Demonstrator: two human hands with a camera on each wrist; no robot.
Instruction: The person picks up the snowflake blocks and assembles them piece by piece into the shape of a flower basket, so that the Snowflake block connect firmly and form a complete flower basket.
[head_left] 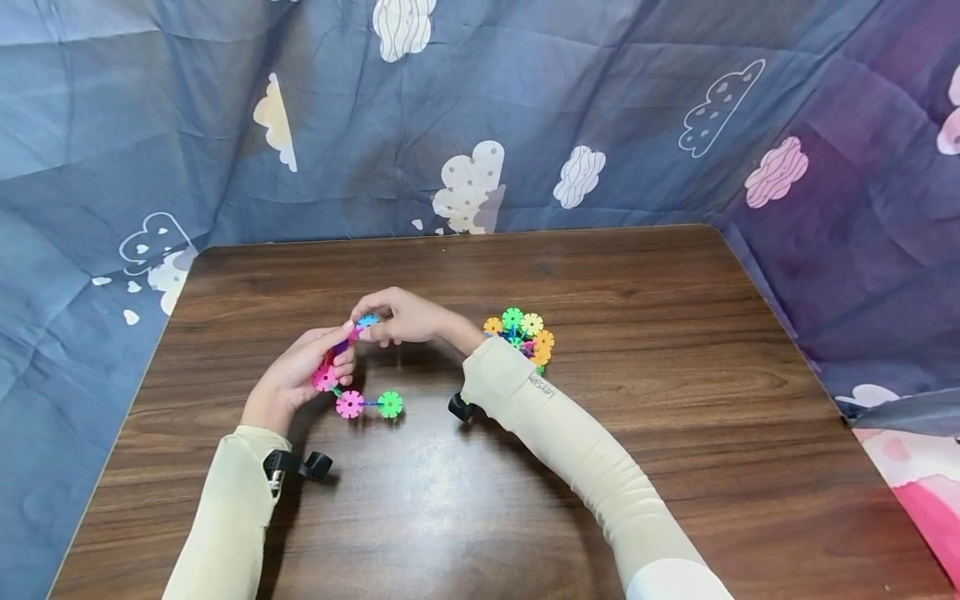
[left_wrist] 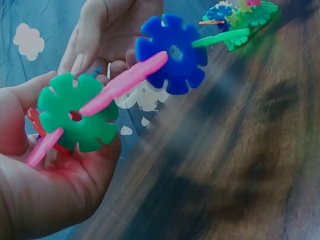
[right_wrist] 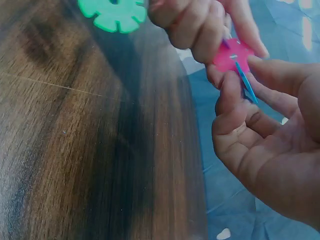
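A chain of notched plastic snowflake discs runs through my left hand [head_left: 303, 367], whose fingers grip it near its upper end. At that end, a pink disc [right_wrist: 225, 62] and a blue disc [right_wrist: 248, 89] are joined edge-on. My right hand [head_left: 405, 317] pinches there between thumb and fingers, close against the left fingertips. From the left hand hangs the rest of the chain: a green disc [left_wrist: 55, 105], an edge-on pink disc [left_wrist: 122, 85], a dark blue disc [left_wrist: 150, 45] and a bright green end disc [head_left: 390, 413]. The left fingers hide several linked pieces.
On the brown wooden table [head_left: 675, 400], a cluster of snowflake discs [head_left: 543, 340] in orange, green and yellow lies beyond the right forearm. A patterned blue cloth [head_left: 337, 125] hangs behind the table. Black straps [head_left: 300, 465] sit at the wrists.
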